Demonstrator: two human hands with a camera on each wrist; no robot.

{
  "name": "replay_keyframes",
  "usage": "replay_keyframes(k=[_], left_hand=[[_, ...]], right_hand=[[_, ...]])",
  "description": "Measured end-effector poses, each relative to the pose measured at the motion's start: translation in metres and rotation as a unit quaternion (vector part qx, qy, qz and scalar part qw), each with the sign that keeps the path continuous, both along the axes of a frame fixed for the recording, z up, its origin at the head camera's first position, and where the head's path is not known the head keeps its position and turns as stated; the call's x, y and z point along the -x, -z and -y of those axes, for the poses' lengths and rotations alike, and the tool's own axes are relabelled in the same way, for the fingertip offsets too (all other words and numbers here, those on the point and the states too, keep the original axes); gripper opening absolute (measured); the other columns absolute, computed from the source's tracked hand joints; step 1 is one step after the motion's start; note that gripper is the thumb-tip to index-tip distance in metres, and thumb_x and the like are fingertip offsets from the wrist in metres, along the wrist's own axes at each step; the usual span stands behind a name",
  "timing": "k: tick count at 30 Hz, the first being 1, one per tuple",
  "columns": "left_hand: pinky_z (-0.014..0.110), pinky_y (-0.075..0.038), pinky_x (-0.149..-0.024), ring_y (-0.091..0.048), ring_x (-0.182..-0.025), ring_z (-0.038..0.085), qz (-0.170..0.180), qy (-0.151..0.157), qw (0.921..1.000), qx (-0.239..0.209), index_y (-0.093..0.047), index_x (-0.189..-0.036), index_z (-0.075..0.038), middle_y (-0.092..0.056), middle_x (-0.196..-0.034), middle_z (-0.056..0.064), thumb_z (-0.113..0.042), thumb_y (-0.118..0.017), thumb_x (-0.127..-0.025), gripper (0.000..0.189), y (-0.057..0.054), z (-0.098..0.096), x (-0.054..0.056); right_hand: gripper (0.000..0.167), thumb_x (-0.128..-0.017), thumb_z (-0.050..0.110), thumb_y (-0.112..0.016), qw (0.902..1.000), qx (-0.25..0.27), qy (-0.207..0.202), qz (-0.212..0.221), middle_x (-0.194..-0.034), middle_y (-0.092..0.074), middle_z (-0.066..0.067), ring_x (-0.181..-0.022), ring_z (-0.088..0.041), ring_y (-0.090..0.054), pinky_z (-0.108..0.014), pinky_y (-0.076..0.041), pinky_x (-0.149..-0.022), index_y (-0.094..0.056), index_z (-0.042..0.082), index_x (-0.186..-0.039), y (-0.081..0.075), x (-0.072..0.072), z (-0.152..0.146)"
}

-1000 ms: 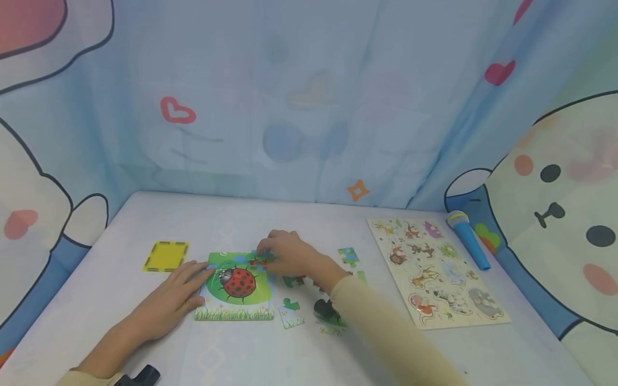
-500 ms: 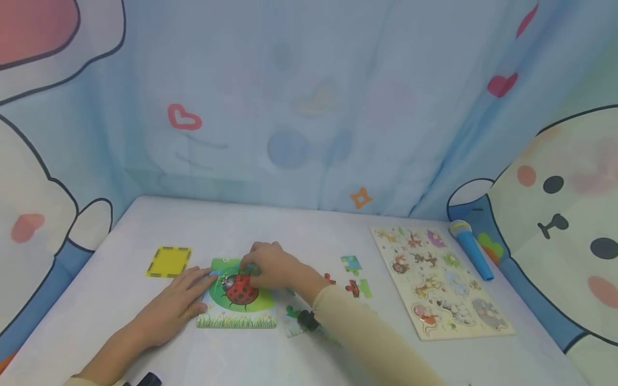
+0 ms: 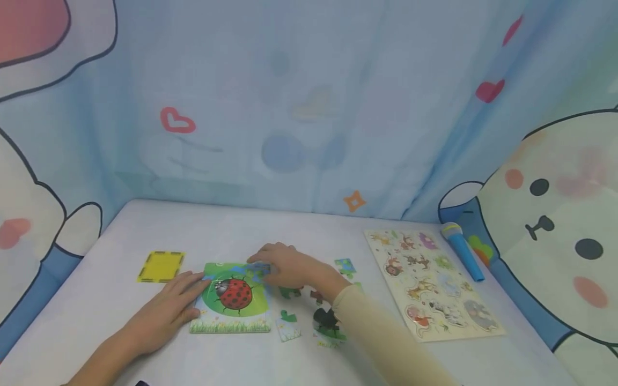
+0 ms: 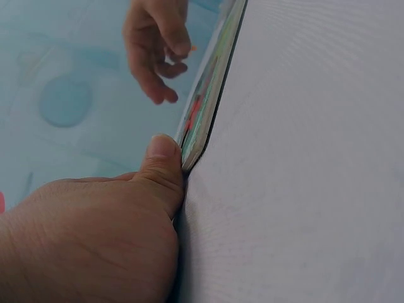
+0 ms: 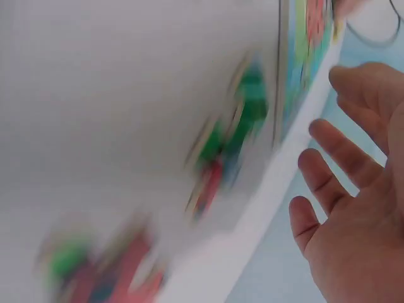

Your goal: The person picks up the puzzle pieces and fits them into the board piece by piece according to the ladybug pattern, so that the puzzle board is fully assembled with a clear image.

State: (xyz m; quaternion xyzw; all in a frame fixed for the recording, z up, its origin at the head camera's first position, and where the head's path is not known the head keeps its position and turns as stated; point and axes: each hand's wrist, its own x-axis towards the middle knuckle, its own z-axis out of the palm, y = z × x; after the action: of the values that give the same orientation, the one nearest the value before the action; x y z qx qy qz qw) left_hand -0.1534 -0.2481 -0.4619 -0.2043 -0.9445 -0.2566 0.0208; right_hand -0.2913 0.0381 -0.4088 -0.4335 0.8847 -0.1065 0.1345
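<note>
The ladybug puzzle board (image 3: 229, 325) lies flat on the white table, a red ladybug picture at its middle. My left hand (image 3: 169, 309) rests at the board's left edge, fingers stretched over its rim. In the left wrist view, the left thumb (image 4: 162, 154) touches the near corner of the board (image 4: 211, 101). Above the board's upper right corner hovers my right hand (image 3: 289, 266). Its fingers are loosely bent and apart, holding nothing in the right wrist view. Loose puzzle pieces lie right of the board, including a grass-edged piece (image 3: 288, 328) and a green one (image 5: 252, 95), blurred.
A yellow square tile (image 3: 161, 266) lies left of the board. Farther right are an animal puzzle board (image 3: 451, 305) and a blue toy microphone (image 3: 464, 252). A blue-and-white patterned curtain (image 3: 299, 107) hangs behind the table. The right forearm covers some loose pieces.
My right hand moved left over the ladybug, then back right to the board's upper corner, uncovering the whole ladybug. The left hand stays at the board's edge. The head view shifted slightly.
</note>
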Motion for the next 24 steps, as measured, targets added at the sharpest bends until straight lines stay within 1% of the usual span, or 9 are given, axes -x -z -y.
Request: replay_keyframes(k=[2,4,8,10,13,16,19,22,24], left_hand=[[0.061,-0.029,-0.108,-0.023,-0.142,0.038,-0.002,0.002,1.0000,-0.001,-0.042,-0.149,-0.014,-0.035,-0.154,0.008,-0.038,-0.054,-0.099,0.056,0.001,0.000,-0.001],[0.061,-0.030,-0.107,-0.024,-0.142,0.038,-0.007,0.003,1.0000,-0.002,-0.043,-0.148,-0.013,-0.035,-0.153,0.008,-0.039,-0.055,-0.099,0.056,0.002,0.000,-0.001],[0.062,-0.030,-0.106,-0.024,-0.141,0.040,-0.009,0.004,0.9999,-0.009,-0.044,-0.147,-0.013,-0.036,-0.153,0.009,-0.041,-0.054,-0.099,0.057,0.000,-0.001,-0.002],[0.062,-0.030,-0.106,-0.024,-0.141,0.040,-0.011,0.003,0.9999,-0.012,-0.044,-0.147,-0.014,-0.036,-0.152,0.008,-0.042,-0.053,-0.098,0.057,0.000,-0.001,-0.002],[0.063,-0.030,-0.106,-0.023,-0.141,0.040,-0.009,0.004,0.9999,-0.010,-0.043,-0.148,-0.014,-0.035,-0.153,0.009,-0.043,-0.052,-0.099,0.058,-0.001,-0.001,-0.003],[0.063,-0.030,-0.106,-0.022,-0.142,0.040,-0.001,0.002,1.0000,-0.009,-0.043,-0.148,-0.014,-0.034,-0.153,0.008,-0.044,-0.052,-0.098,0.059,-0.001,-0.001,-0.003],[0.063,-0.029,-0.107,-0.021,-0.142,0.039,0.010,0.000,0.9999,-0.010,-0.042,-0.149,-0.014,-0.033,-0.154,0.008,-0.045,-0.051,-0.099,0.060,-0.001,-0.001,-0.003],[0.062,-0.027,-0.108,-0.020,-0.143,0.038,0.018,-0.002,0.9998,-0.008,-0.042,-0.149,-0.015,-0.032,-0.154,0.007,-0.046,-0.051,-0.099,0.060,-0.001,-0.002,-0.003],[0.062,-0.027,-0.108,-0.020,-0.143,0.038,0.020,-0.002,0.9998,-0.006,-0.042,-0.149,-0.015,-0.032,-0.155,0.006,-0.046,-0.051,-0.099,0.060,-0.001,-0.002,-0.002]], right_hand=[[0.046,-0.094,0.016,-0.059,0.9994,0.018,0.026,0.013,-0.139,-0.049,0.001,-0.126,-0.022,-0.045,-0.051,-0.038,-0.101,-0.054,0.025,-0.139,-0.004,0.005,-0.021],[0.046,-0.093,0.010,-0.058,0.9981,0.025,0.054,0.017,-0.138,-0.050,-0.002,-0.124,-0.023,-0.046,-0.048,-0.041,-0.100,-0.056,0.022,-0.137,-0.007,0.010,-0.044],[0.047,-0.089,0.003,-0.058,0.9941,0.009,0.108,0.005,-0.133,-0.052,-0.002,-0.121,-0.021,-0.048,-0.040,-0.045,-0.097,-0.059,0.019,-0.134,-0.008,0.022,-0.093],[0.047,-0.088,0.002,-0.061,0.9910,0.003,0.133,0.003,-0.130,-0.053,-0.003,-0.119,-0.021,-0.050,-0.040,-0.046,-0.096,-0.060,0.018,-0.132,-0.006,0.027,-0.116],[0.048,-0.086,-0.004,-0.060,0.9870,-0.007,0.160,0.006,-0.125,-0.054,-0.004,-0.114,-0.021,-0.052,-0.040,-0.046,-0.096,-0.062,0.016,-0.130,-0.002,0.029,-0.144],[0.046,-0.087,-0.007,-0.056,0.9866,-0.011,0.162,0.005,-0.124,-0.055,-0.005,-0.117,-0.024,-0.052,-0.042,-0.045,-0.100,-0.064,0.014,-0.127,0.002,0.027,-0.164],[0.044,-0.087,-0.007,-0.054,0.9864,-0.004,0.164,0.007,-0.125,-0.057,-0.004,-0.121,-0.025,-0.051,-0.044,-0.041,-0.104,-0.066,0.014,-0.125,0.005,0.025,-0.172],[0.041,-0.088,-0.004,-0.057,0.9865,0.000,0.164,0.003,-0.124,-0.058,-0.002,-0.122,-0.025,-0.051,-0.044,-0.041,-0.105,-0.066,0.015,-0.123,0.006,0.024,-0.176],[0.040,-0.086,-0.002,-0.061,0.9871,-0.007,0.160,-0.010,-0.121,-0.059,0.000,-0.120,-0.023,-0.053,-0.042,-0.042,-0.103,-0.067,0.015,-0.122,0.007,0.025,-0.177]])
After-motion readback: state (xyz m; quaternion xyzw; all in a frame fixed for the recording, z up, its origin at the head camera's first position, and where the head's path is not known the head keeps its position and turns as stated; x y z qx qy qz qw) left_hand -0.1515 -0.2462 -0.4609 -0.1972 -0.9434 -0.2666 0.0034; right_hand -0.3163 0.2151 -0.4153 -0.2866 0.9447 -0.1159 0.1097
